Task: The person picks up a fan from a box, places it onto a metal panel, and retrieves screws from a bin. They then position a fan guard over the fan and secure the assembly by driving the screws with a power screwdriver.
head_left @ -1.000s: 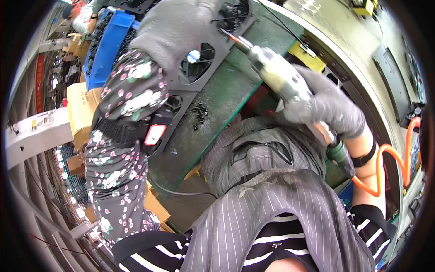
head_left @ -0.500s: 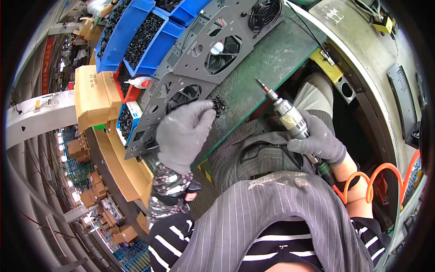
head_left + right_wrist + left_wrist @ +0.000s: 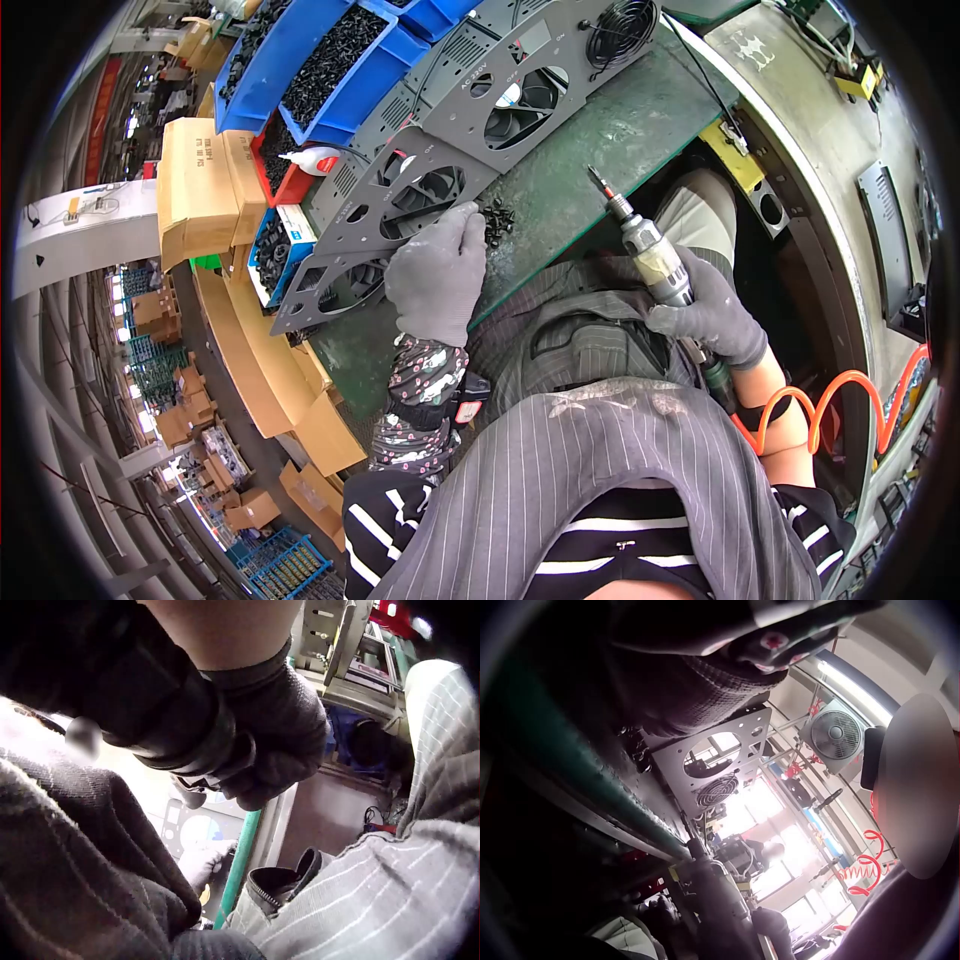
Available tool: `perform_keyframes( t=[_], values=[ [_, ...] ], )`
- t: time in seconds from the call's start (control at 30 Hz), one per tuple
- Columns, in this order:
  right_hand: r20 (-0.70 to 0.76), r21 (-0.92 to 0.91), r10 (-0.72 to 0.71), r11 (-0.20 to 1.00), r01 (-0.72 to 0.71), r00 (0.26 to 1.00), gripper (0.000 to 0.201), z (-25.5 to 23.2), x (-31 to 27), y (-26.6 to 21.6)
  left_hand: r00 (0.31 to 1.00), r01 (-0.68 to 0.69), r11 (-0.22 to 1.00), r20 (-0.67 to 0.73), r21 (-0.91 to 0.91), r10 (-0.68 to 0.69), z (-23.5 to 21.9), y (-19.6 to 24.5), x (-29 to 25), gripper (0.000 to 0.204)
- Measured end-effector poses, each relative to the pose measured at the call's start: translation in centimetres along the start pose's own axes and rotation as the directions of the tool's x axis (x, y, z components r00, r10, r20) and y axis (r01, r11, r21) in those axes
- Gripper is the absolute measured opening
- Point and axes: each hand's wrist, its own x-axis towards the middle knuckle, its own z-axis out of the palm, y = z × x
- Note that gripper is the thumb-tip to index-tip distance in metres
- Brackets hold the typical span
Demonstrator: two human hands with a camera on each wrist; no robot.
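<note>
My gloved left hand [image 3: 438, 278] is at the left edge of a small pile of black screws [image 3: 497, 222] on the green bench top, its fingertips beside them; whether a screw is between them is hidden. My right hand [image 3: 712, 312] grips a power screwdriver [image 3: 655, 262] whose bit points up and left, off the bench edge. Dark perforated panels with fans [image 3: 520, 95] lean in a row behind the left hand. In the right wrist view the right glove [image 3: 281, 739] appears curled, and the left hand [image 3: 204, 864] shows beyond it.
Blue bins [image 3: 340, 75] of black parts stand at the upper left, near a red bin [image 3: 293, 187] and a white bottle [image 3: 318, 160]. Cardboard boxes [image 3: 205, 190] are left of the bench. An orange coiled hose [image 3: 850, 380] runs by the right forearm. A yellow bracket [image 3: 730, 155] sits at the bench edge.
From over the upper panels, my left hand has come down to the screw pile. The screwdriver, still gripped in my right hand, has moved away from the panels.
</note>
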Motion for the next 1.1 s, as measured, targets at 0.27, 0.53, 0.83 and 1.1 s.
perform_keyframes(
  t=[0.27, 0.53, 0.83, 1.1],
  values=[
    [0.095, 0.139, 0.079, 0.986, -0.092, 0.992, 0.075, -0.1, -0.2, -0.5, 0.999, -0.017, 0.996, -0.047, 0.084, 0.021, 0.3, 0.5, 0.3, 0.024],
    [0.191, 0.056, -0.004, 0.998, -0.007, 0.982, 0.076, 0.8, 0.1, -0.5, 0.998, 0.060, 0.995, -0.010, -0.082, -0.061, -0.4, -0.3, -0.4, 0.026],
    [0.223, 0.103, 0.003, 0.994, -0.026, 0.975, 0.072, 1.2, 0.1, -1.0, 0.999, 0.007, 0.999, 0.043, -0.051, -0.005, -0.1, 2.6, 1.5, 0.029],
    [0.234, 0.009, 0.016, 1.000, -0.019, 0.972, 0.069, 0.9, -0.1, -2.9, 1.000, 0.027, 0.869, 0.017, -0.493, -0.021, 0.0, 2.2, 2.1, 0.016]
  ],
)
